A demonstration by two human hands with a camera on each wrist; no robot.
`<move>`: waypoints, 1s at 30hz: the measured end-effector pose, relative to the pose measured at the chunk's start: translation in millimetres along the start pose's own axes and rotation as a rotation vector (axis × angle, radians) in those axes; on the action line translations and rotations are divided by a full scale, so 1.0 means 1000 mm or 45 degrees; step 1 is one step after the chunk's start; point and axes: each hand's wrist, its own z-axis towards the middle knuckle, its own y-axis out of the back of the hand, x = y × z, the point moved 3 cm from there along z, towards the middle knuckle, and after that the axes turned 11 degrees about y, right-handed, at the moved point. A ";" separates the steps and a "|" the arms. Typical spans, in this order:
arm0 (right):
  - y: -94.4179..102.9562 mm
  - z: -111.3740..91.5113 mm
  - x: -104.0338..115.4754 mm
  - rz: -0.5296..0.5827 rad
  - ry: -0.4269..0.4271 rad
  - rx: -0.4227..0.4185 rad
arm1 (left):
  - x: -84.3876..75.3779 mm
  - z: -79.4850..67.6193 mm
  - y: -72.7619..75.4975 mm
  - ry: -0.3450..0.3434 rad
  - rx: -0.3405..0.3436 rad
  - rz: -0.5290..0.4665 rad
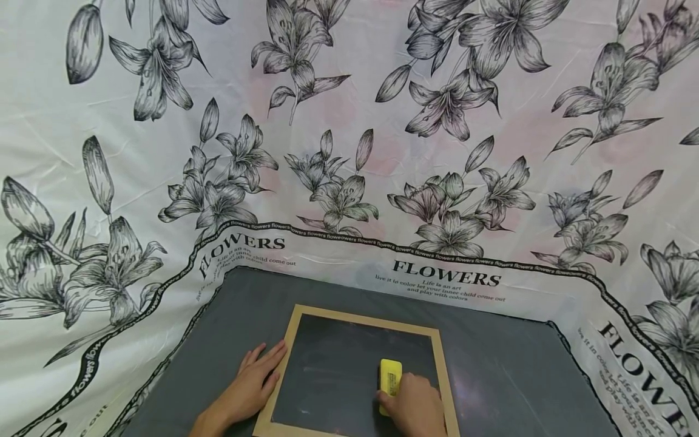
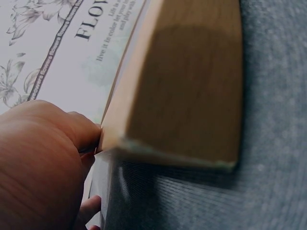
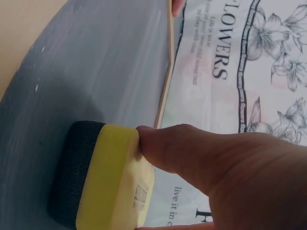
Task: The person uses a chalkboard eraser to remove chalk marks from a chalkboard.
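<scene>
A wood-framed blackboard [image 1: 338,370] lies flat on the grey surface, with faint pale smears across it. My right hand [image 1: 417,403] grips a yellow board eraser [image 1: 390,379] near the board's right side. In the right wrist view the eraser [image 3: 112,177] has its dark felt side against the board, and the thumb presses along its yellow body. My left hand [image 1: 246,385] rests at the frame's left edge, fingers extended and touching the wood. The left wrist view shows that hand [image 2: 43,163] beside the wooden frame [image 2: 187,91], its fingertips partly hidden.
The grey tabletop [image 1: 508,370] extends around the board. A white cloth [image 1: 349,170] printed with black flowers and lettering rises behind and on both sides, with a dark printed band near the table edge.
</scene>
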 end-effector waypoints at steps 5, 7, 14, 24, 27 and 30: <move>-0.002 0.000 0.006 0.018 -0.002 -0.007 | -0.002 -0.001 0.002 0.036 0.034 0.032; -0.003 0.000 0.009 0.025 -0.004 -0.006 | -0.001 -0.001 0.002 0.034 0.031 0.026; -0.005 0.001 0.019 0.018 -0.007 0.014 | 0.004 -0.001 -0.003 -0.054 -0.084 -0.035; -0.005 0.003 0.027 0.018 0.017 0.002 | 0.004 0.000 -0.002 -0.064 -0.071 -0.036; -0.005 0.004 0.029 0.027 0.021 -0.005 | 0.006 0.001 -0.004 -0.103 -0.094 -0.027; -0.004 0.004 0.031 0.027 0.021 -0.004 | 0.008 0.001 -0.006 -0.141 -0.124 -0.029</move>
